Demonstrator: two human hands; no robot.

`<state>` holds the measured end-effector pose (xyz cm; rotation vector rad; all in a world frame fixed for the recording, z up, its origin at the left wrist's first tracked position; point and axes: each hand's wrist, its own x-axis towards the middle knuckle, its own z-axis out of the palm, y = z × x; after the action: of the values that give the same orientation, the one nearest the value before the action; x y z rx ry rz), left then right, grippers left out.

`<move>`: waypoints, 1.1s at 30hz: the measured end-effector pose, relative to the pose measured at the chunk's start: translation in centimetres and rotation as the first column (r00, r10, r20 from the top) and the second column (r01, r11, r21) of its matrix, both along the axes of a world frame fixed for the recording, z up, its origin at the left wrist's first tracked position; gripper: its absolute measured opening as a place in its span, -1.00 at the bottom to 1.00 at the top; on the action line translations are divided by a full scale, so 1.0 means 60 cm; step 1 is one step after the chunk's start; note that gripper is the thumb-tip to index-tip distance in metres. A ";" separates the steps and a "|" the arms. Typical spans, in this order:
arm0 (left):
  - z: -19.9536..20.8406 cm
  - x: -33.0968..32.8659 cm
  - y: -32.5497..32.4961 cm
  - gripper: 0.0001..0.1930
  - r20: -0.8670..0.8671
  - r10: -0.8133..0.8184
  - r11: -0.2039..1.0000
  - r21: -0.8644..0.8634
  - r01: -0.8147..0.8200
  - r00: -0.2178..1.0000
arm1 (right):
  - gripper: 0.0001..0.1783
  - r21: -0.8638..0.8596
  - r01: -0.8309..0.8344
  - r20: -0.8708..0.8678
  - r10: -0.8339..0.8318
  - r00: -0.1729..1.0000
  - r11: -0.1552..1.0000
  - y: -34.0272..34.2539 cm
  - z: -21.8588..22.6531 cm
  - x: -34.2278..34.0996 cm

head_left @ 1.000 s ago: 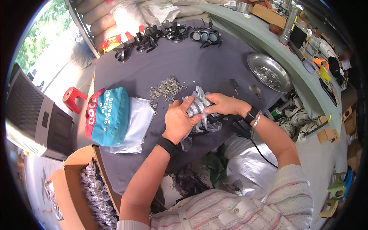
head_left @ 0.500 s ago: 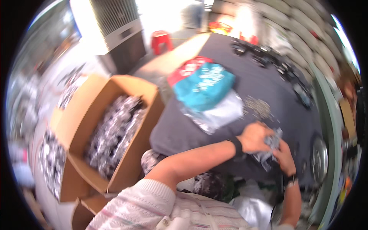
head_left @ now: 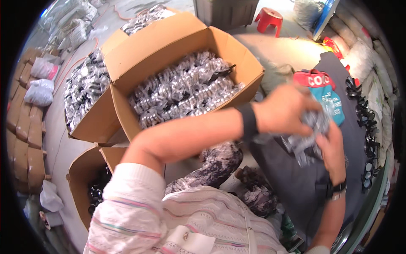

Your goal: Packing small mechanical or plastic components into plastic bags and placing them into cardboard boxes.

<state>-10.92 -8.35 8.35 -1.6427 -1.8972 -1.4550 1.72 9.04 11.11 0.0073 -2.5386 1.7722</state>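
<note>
Red stool (head_left: 269, 17) near dark cabinet (head_left: 226, 13), teal-and-red pouch (head_left: 326, 98), stacked brown cartons (head_left: 22, 142), piled pale sacks (head_left: 360, 57)

packet (head_left: 308, 146) above table (head_left: 292, 186) (pouch (head_left: 332, 106) behind it), right of box (head_left: 237, 53)

A red and blue bag (head_left: 333, 105) blocks the way past the fingers (head_left: 325, 144). The gray table (head_left: 289, 184) has open room on their near side.

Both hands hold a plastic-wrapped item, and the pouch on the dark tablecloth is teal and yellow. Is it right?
Not fully: in the head view, the pouch is teal and red. The left hand and right hand do hold the plastic-wrapped item.
</note>
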 end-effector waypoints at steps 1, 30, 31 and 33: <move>-0.006 -0.038 -0.043 -0.52 -0.027 0.062 0.998 -0.005 -0.062 0.998 | -0.44 -0.024 -0.090 0.011 0.090 0.996 0.996 -0.025 -0.004 -0.054; -0.569 -0.232 -0.545 -0.23 -0.119 0.750 0.299 -0.816 -0.494 0.650 | -0.60 -0.115 -0.713 0.333 0.703 0.629 0.692 -0.509 -0.690 -0.536; -0.569 -0.235 -0.543 -0.23 -0.112 0.751 0.306 -0.814 -0.494 0.650 | -0.57 -0.052 -0.709 0.302 0.688 0.660 0.704 -0.511 -0.699 -0.533; -0.561 -0.236 -0.550 -0.24 -0.171 0.735 0.234 -0.845 -0.482 0.657 | -0.51 -0.017 -0.733 0.371 0.685 0.627 0.680 -0.520 -0.691 -0.532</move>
<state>-25.07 -41.35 -25.32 -0.5640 -3.2079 -0.3349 -30.19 -22.16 -30.33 0.9291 -3.2077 1.9289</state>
